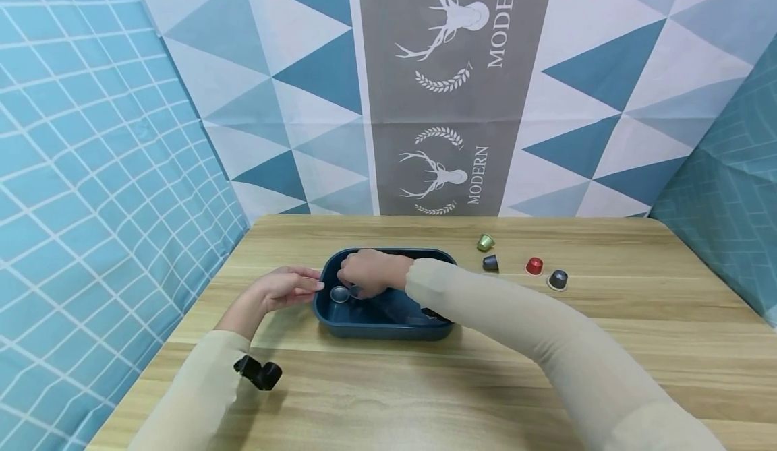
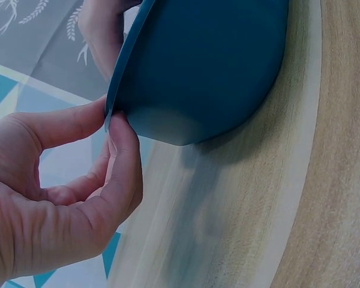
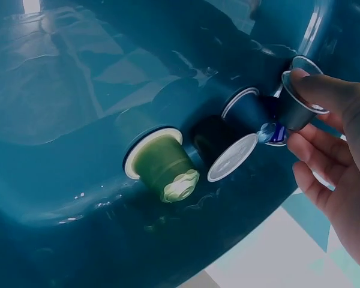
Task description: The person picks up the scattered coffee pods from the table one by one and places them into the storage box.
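Observation:
A dark blue plastic bin (image 1: 388, 330) stands on the wooden table, and my left hand (image 1: 288, 287) pinches its left rim between thumb and fingers. Inside it, my right hand (image 1: 371, 274) holds a dark coffee capsule (image 3: 295, 107) between thumb and fingertips near the bin wall. Beside the held capsule, in the right wrist view, lie a green capsule (image 3: 164, 162) on its side and a black capsule (image 3: 219, 147) with a silver lid. A blue capsule (image 3: 277, 133) shows partly behind the fingers. From the head view, one silver lid (image 1: 340, 294) faces up.
Right of the bin, several capsules rest on the table (image 1: 637, 289): a green one (image 1: 485, 243), a dark one (image 1: 490, 263) on its side, a red one (image 1: 534, 266) and a dark grey one (image 1: 557, 280). Patterned cloth (image 1: 437, 100) hangs behind the table.

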{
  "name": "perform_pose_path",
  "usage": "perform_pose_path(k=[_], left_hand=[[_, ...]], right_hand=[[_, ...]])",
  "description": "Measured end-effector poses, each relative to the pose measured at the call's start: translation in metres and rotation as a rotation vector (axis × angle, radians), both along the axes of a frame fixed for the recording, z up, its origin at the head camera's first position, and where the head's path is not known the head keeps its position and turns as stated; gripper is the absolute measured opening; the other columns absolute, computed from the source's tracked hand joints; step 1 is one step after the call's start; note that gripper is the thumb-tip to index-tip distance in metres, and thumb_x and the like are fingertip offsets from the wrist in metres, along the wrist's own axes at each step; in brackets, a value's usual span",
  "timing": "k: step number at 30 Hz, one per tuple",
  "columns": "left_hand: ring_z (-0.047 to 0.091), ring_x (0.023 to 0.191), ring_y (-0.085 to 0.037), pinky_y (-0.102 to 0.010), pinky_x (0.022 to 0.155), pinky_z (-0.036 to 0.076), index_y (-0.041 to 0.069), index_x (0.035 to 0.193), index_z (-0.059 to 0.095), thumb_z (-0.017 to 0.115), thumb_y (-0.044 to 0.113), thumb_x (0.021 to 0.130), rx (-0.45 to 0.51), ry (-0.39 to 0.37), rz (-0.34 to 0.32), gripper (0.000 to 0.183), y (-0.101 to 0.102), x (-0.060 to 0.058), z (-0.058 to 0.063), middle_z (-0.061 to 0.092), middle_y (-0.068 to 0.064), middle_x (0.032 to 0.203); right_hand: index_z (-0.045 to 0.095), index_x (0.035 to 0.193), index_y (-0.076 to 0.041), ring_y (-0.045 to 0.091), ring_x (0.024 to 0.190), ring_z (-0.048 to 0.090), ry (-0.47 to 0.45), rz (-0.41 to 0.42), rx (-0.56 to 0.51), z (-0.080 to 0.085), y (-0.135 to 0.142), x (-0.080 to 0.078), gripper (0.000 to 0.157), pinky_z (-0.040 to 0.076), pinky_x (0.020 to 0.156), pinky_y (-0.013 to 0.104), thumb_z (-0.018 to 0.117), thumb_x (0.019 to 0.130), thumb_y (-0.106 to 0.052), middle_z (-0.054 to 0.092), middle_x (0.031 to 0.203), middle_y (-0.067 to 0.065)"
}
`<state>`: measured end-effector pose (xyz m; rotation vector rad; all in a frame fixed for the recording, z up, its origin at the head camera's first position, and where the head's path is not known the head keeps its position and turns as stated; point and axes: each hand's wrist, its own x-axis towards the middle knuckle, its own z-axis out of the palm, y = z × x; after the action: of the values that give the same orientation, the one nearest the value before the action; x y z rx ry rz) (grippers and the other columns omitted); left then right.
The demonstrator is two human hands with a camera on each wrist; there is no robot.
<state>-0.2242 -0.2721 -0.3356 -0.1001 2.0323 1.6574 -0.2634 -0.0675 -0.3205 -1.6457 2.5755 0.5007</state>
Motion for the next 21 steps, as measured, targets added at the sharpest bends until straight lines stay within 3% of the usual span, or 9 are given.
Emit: perform_pose_path(k=[12,21], left_hand=[[0.063,0.082,0.0,-0.016,0.077,0.055,-0.014,0.142,0.028,0.056,0.005,0.093,0.024,-0.012,0.004,0.059,-0.0006,-0.0026,-0.0017,0.062,0.004,0.091],[0.064,0.082,0.0,-0.017,0.076,0.055,-0.014,0.142,0.027,0.056,0.004,0.093,0.04,-0.015,0.003,0.059,-0.0017,-0.003,-0.0039,0.062,0.004,0.092]], right_hand=[[0.064,0.114,-0.016,0.012,0.098,0.062,0.005,0.004,0.027,-0.0004,-0.0036,0.001,0.027,0.053,0.086,0.024,0.068,0.089,-0.027,0.066,0.109,-0.002],[0.065,0.11,-0.018,0.011,0.096,0.061,0.045,0.004,0.054,-0.0019,-0.0041,0.0042,0.027,0.052,0.083,0.024,0.071,0.087,-0.032,0.066,0.106,-0.003]])
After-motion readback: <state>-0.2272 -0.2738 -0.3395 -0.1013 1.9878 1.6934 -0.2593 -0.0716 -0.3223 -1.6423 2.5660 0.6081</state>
